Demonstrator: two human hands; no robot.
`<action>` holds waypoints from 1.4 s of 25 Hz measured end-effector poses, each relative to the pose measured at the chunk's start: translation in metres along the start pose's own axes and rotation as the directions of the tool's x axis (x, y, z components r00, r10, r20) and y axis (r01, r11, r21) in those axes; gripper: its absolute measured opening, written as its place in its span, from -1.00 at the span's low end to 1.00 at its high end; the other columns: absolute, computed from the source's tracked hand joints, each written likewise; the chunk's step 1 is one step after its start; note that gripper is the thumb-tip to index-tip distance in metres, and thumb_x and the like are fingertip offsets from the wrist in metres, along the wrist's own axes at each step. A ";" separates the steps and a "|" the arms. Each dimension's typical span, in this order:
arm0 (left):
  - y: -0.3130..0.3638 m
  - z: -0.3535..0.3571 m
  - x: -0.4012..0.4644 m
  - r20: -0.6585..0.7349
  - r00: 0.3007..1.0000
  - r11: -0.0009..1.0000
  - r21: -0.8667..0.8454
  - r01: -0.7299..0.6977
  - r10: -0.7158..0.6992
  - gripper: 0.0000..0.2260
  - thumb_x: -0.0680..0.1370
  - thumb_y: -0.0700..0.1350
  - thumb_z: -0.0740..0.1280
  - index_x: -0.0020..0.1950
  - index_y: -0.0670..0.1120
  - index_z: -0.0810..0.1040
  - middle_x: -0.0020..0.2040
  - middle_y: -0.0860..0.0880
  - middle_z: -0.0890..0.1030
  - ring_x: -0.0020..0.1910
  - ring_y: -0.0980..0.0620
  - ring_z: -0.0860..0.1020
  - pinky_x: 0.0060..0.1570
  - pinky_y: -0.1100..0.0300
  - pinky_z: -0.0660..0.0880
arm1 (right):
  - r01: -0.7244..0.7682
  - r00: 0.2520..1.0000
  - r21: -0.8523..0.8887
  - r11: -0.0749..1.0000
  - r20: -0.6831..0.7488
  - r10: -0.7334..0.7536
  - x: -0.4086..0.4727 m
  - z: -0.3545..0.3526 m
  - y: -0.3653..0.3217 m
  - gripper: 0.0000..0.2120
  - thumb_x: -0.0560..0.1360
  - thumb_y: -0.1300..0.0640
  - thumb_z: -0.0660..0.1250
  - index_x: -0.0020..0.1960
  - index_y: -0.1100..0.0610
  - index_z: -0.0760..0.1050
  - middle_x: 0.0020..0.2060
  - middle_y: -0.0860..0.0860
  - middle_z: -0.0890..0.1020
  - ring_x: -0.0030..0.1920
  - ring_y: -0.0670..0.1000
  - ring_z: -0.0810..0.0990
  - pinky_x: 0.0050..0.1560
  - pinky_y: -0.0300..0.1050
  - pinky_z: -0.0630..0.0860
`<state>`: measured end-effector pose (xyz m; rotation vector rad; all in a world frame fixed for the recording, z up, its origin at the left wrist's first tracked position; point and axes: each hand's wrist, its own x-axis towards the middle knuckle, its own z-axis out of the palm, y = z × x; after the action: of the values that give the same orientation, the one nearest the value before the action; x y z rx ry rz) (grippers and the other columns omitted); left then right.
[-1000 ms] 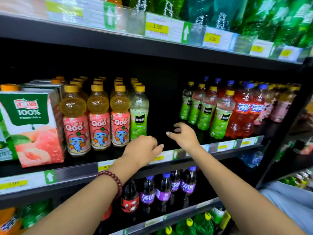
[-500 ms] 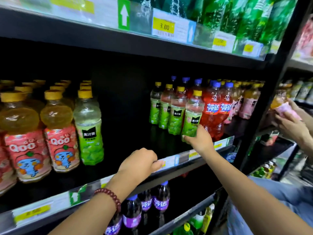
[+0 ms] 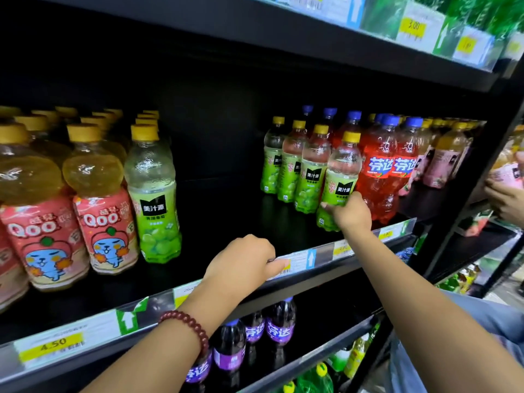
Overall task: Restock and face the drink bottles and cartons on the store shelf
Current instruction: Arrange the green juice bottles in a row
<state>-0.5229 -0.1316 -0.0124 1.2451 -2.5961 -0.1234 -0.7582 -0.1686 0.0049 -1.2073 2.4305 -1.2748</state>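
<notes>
My right hand [image 3: 351, 215] grips the lower part of the front green grape bottle [image 3: 338, 177], which heads a row of the same bottles [image 3: 293, 165] on the middle shelf. My left hand [image 3: 242, 265] rests curled on the shelf's front rail [image 3: 320, 256], thumb on a price label, holding no bottle. A lone green grape bottle [image 3: 154, 194] stands further left beside orange Qoo bottles [image 3: 99, 199]. A dark gap of bare shelf lies between the two groups.
Red soda bottles [image 3: 380, 171] with blue caps stand right of the green row, then pink-labelled bottles [image 3: 442, 163]. Purple soda bottles [image 3: 255, 333] fill the shelf below. Another person's hand [image 3: 504, 199] holds a pink bottle at the right edge. Green bottles sit on the top shelf.
My view shifted right and closer. My right hand reached from the shelf edge to the front green bottle and closed round it. My left hand stayed on the rail.
</notes>
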 end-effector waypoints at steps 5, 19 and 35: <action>0.001 -0.003 -0.004 0.006 1.000 1.000 -0.025 0.005 -0.004 -0.55 0.57 0.16 0.20 -0.42 -0.06 0.26 -0.41 0.00 0.32 -0.25 -0.14 0.46 -0.31 0.13 0.28 | 0.186 0.981 0.060 0.981 0.041 -0.188 -0.023 -0.007 -0.002 -0.64 0.40 0.02 0.49 -0.09 0.22 0.38 -0.27 0.02 0.49 -0.20 0.09 0.49 -0.26 -0.12 0.40; 0.013 -0.068 -0.064 -0.374 0.818 0.474 -0.869 -0.144 -0.437 -0.72 0.48 -0.07 0.43 0.17 -0.09 0.54 0.00 0.03 0.64 -0.14 0.38 0.56 -0.13 0.53 0.44 | 0.241 0.909 0.547 0.801 0.161 -0.384 -0.163 -0.038 -0.065 -0.56 0.17 -0.09 0.58 -0.08 0.11 0.57 -0.12 0.09 0.68 -0.09 0.11 0.64 -0.04 0.04 0.58; 0.009 -0.143 -0.163 -0.495 0.698 0.423 -0.857 -0.294 -0.518 -0.49 0.18 0.25 0.37 -0.02 -0.05 0.52 -0.16 0.04 0.59 -0.21 0.12 0.56 -0.20 0.22 0.47 | -0.065 0.434 0.688 0.723 0.672 -0.600 -0.299 -0.068 -0.105 -0.56 0.37 0.21 0.43 0.23 0.15 0.48 0.03 0.04 0.65 0.08 0.05 0.63 0.10 0.04 0.58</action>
<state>-0.3940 0.0054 0.0948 0.7594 -1.2844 -0.7982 -0.5282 0.0529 0.0591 -1.5373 0.9228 -0.9761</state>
